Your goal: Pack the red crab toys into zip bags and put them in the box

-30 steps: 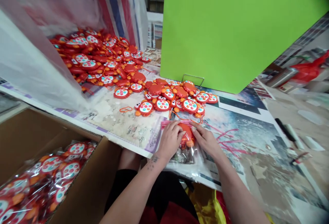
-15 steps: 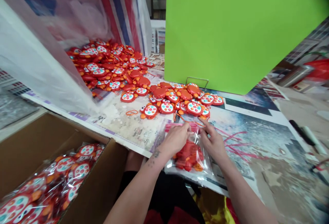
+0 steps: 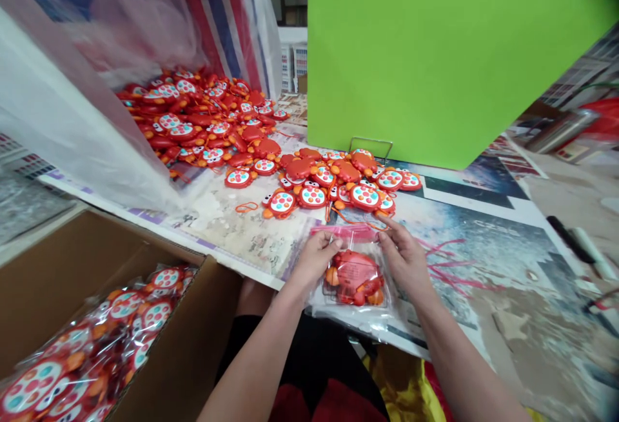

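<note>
A clear zip-lock bag [image 3: 319, 302] with a pink top strip lies at the table's front edge. Inside it is a red crab-shaped toy [image 3: 358, 273] with orange feet, its plain back facing up. My left hand [image 3: 314, 257] pinches the bag's upper left edge between thumb and fingers. At the upper right corner, my right hand [image 3: 406, 257] holds the bag's edge, with the index finger reaching over the top. Just beyond the bag lies a small heap of loose crab toys [image 3: 312, 196], some showing white faces with coloured dots.
A larger pile of the same toys [image 3: 203, 119] spills from a big whitish sack [image 3: 62, 86] at the left. An open cardboard box [image 3: 164, 351] with bagged toys stands at lower left. A green panel [image 3: 406, 54] rises behind the heap. Pens [image 3: 580, 248] lie at right.
My left hand has slid left from the middle of the bag's top to its left corner. The toy inside shows more fully. My right hand stays near the right corner.
</note>
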`<state>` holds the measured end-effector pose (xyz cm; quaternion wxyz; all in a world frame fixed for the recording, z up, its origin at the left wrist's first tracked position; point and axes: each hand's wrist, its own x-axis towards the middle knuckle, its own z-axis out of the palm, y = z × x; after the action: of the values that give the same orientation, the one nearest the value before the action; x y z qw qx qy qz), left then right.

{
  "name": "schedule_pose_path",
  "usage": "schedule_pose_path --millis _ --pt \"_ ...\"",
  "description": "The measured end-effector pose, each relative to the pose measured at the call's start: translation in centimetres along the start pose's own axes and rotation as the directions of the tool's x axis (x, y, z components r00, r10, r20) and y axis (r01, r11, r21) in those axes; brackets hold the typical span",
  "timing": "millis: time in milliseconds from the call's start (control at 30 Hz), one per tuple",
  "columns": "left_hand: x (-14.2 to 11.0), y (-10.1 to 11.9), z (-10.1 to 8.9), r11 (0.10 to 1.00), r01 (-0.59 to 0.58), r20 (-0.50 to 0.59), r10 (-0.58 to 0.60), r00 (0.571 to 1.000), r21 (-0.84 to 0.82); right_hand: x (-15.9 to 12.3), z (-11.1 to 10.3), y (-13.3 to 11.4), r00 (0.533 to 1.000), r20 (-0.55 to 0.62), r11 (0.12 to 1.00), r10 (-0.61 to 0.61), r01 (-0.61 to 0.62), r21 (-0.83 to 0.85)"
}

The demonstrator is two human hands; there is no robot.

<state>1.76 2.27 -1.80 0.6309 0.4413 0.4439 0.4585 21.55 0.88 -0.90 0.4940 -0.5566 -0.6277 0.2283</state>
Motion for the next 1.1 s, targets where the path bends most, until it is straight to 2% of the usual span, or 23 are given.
schedule_pose_path --millis 100,200,367,467,600,700,833,933,1100 --pt "-0.2 -0.2 0.0 0.989 0.047 -0.006 -0.049 0.999 -0.142 0.2 -0.3 0.1 0.993 -0.072 0.989 -0.092 0.082 -0.120" --pt "-0.4 -0.3 -0.3 0.974 0.111 0.027 -0.108 0.994 -0.199 0.1 -0.5 -0.6 0.969 -0.098 0.955 -0.226 0.201 -0.218" --pt "-0.5 -0.5 -0.6 0.967 0.100 0.097 -0.079 0.992 -0.236 0.4 0.7 -3.0 0.952 0.083 0.924 -0.296 0.308 -0.228" --pt "-0.5 -0.8 -0.6 0.971 0.074 0.092 -0.055 0.994 -0.229 0.9 2.1 -3.9 0.914 0.221 0.881 -0.340 0.392 -0.265" --pt "-0.3 -1.2 -0.7 0.988 0.024 0.111 -0.007 0.994 -0.155 1.4 3.9 -4.6 0.870 0.319 0.761 -0.377 0.487 -0.429" --pt "-0.3 -1.1 -0.9 0.998 -0.070 0.099 0.070 0.993 -0.003 1.4 4.8 -5.1 0.836 0.397 0.645 -0.379 0.546 -0.535" --pt "-0.7 -0.4 -1.1 0.962 -0.206 0.080 0.195 0.978 0.182 1.3 5.2 -5.5 0.784 0.468 0.519 -0.408 0.621 -0.587" --pt "-1.0 0.0 -1.0 0.946 -0.228 0.086 0.213 0.973 0.229 1.5 5.0 -5.5 0.768 0.485 0.481 -0.418 0.640 -0.599" --pt "-1.2 -0.1 -0.9 0.935 -0.235 0.062 0.227 0.972 0.265 1.8 4.6 -5.7 0.759 0.523 0.477 -0.389 0.651 -0.590"
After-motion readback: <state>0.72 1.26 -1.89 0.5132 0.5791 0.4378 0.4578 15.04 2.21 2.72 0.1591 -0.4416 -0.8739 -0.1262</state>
